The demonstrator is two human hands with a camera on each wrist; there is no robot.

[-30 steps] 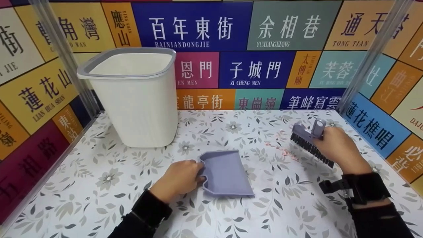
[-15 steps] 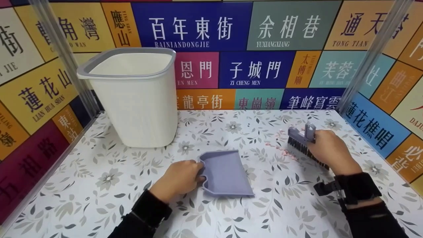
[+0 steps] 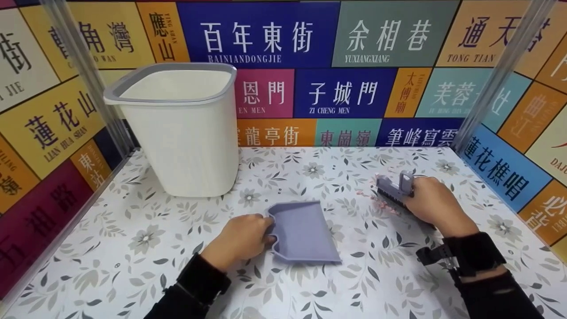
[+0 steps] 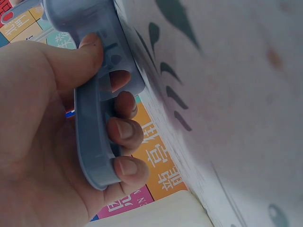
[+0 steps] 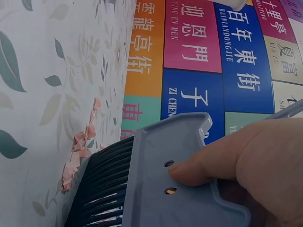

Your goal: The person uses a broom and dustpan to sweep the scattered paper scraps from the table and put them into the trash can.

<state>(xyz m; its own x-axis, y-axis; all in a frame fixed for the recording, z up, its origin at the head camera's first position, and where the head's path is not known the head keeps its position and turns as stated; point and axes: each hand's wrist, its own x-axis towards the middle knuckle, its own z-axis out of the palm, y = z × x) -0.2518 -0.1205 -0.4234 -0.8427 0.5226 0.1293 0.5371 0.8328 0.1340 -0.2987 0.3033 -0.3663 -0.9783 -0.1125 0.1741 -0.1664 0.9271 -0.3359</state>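
Note:
A grey-purple dustpan [image 3: 303, 232] lies on the table with its wide lip facing right. My left hand [image 3: 241, 237] grips its handle; in the left wrist view the fingers curl round the dustpan's handle [image 4: 92, 137] with the thumb on top. At the right, my right hand [image 3: 432, 201] holds a small brush [image 3: 394, 184] of the same colour, dark bristles down. The right wrist view shows the brush's bristles [image 5: 102, 184] right at a line of pink paper scraps [image 5: 80, 146]. Those pink scraps [image 3: 382, 204] lie between brush and dustpan, partly hidden by the brush.
A tall white bin [image 3: 184, 146] with a grey rim stands at the back left, beyond the left hand. Panels with printed characters [image 3: 257, 35] wall the back and sides. A leaf-patterned cover [image 3: 146, 239] spreads over the table.
The right hand has moved the brush left and slightly toward the person, over to the pink scraps. The left hand and dustpan stay in place.

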